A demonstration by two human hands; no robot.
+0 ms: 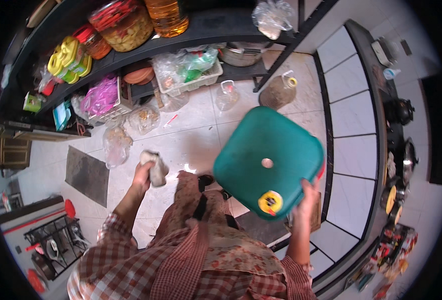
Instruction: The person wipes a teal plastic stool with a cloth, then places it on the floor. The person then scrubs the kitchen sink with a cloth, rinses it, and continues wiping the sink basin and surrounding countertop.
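My left hand [143, 176] is closed around a crumpled, off-white cloth [158, 172], held over the tiled floor. With my right hand [306, 198] I grip the near right edge of a green plastic stool [254, 146], its square seat facing up towards me. The seat has a small round hole in its middle and a yellow sticker [270, 202] at the near corner. Whatever is under the seat is mostly hidden; a bit of red shows at its right edge. Part of my right hand's fingers is out of sight beneath the rim.
A black shelf [213, 28] with jars and bottles stands ahead. On the floor are plastic bags [116, 144], a clear jug [227, 95] and a large filled bottle [279, 90]. A white-panelled counter [356, 116] runs along the right. A dark mat [87, 174] lies left.
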